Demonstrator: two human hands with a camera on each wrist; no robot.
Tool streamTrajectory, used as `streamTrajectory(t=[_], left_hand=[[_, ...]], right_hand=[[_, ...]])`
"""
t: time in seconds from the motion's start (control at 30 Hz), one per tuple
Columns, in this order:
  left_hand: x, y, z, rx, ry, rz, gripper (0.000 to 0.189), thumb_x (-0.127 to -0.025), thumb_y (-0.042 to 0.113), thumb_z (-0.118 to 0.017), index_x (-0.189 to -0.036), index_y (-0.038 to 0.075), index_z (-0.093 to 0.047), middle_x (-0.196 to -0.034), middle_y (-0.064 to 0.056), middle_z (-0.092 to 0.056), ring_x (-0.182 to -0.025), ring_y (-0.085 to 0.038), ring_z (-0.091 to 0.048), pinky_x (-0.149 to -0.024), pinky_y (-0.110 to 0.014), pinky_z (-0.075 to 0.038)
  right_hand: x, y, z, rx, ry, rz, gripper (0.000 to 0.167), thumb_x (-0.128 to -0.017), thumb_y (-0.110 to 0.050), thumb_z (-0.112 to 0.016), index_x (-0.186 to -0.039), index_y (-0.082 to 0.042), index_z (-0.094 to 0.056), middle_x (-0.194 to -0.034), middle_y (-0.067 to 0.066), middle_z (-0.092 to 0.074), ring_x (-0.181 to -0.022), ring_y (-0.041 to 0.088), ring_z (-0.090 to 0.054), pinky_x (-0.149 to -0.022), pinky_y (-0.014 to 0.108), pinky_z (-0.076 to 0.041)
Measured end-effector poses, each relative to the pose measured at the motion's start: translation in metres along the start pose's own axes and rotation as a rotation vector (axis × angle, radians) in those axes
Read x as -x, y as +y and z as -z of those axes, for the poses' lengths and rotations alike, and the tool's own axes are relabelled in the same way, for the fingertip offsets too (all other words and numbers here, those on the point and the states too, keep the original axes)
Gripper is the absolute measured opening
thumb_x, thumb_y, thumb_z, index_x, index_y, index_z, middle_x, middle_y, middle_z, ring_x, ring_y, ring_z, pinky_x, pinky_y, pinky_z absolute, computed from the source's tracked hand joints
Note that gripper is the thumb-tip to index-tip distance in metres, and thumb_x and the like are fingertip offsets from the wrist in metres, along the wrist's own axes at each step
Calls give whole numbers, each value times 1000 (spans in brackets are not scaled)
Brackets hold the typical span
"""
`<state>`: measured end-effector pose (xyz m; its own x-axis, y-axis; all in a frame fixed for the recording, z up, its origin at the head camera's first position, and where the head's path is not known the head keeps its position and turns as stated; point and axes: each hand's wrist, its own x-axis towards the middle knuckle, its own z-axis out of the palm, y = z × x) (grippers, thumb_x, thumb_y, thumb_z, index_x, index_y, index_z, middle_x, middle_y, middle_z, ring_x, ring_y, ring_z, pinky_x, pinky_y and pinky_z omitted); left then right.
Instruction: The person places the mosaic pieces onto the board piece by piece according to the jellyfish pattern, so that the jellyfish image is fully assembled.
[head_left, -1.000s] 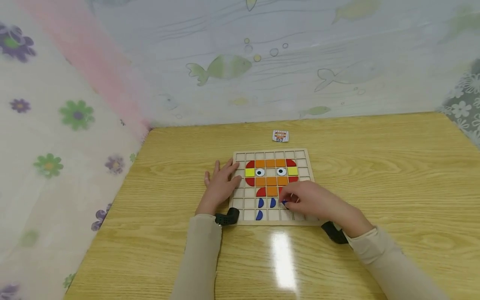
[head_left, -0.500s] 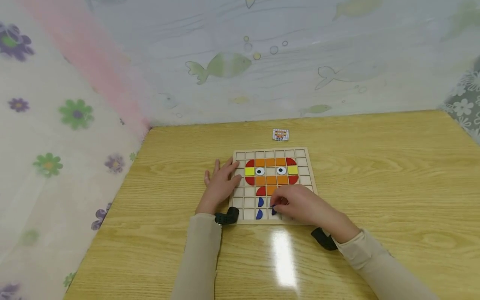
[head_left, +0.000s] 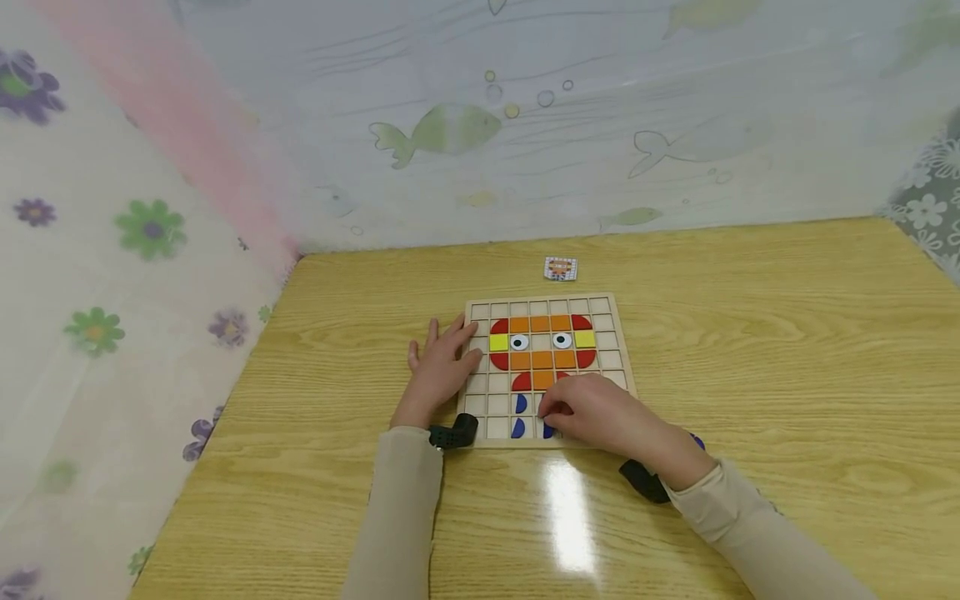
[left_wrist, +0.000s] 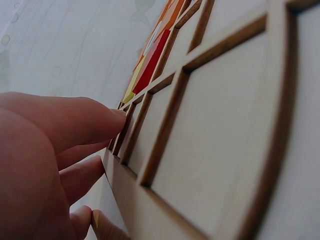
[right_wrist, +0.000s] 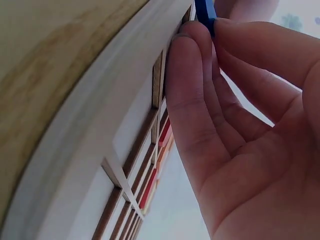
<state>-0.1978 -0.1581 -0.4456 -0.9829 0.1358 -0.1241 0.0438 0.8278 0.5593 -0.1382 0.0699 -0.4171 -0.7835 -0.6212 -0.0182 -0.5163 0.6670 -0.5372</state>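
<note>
A wooden grid board (head_left: pixel 498 407) lies on the table, with red, orange and yellow pieces and two eye discs set in its squares. Blue half-circle pieces (head_left: pixel 521 404) sit in its lower rows. My left hand (head_left: pixel 441 372) rests on the board's left edge, thumb and fingertips touching the frame. My right hand (head_left: pixel 600 415) is over the lower rows. Between its thumb and fingers it pinches a blue half-circle piece (right_wrist: pixel 204 16), low against the board at a bottom-row square. That hand hides the squares to the lower right.
A small picture card (head_left: pixel 560 268) with a grid pattern lies on the table (head_left: pixel 750 333) behind the board. A bit of blue (head_left: pixel 698 440) shows beside the right wrist, mostly hidden. Patterned walls stand behind and to the left.
My right hand has moved left and slightly down with the blue half-circle piece, from the fourth blue spot's right side to the bottom row. The left hand stays put.
</note>
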Motion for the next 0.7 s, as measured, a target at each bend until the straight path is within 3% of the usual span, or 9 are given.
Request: streamTrajectory(t=[0.17,0.7], left_hand=[[0,0,0,-9,5,3,49,-90,36,-47,-137,27,-38,-146,8,-20,-135,-25,5,-99,-54,11],[0,1,0,-20,5,18,49,-90,37,-47,-137,27,-38,-146,8,-20,-135,-25,5,-99,-54,10]], right_hand=[[0,-2,-1,49,26,21,5,-80,-15,-65,-82,-17,-69,-76,-13,-56,-72,5,-52,-72,29,-44],[0,0,-1,9,-8,13,7,-82,-16,-64,-88,-16,-68,-84,-10,-61,-78,7,-55,-74,30,-44]])
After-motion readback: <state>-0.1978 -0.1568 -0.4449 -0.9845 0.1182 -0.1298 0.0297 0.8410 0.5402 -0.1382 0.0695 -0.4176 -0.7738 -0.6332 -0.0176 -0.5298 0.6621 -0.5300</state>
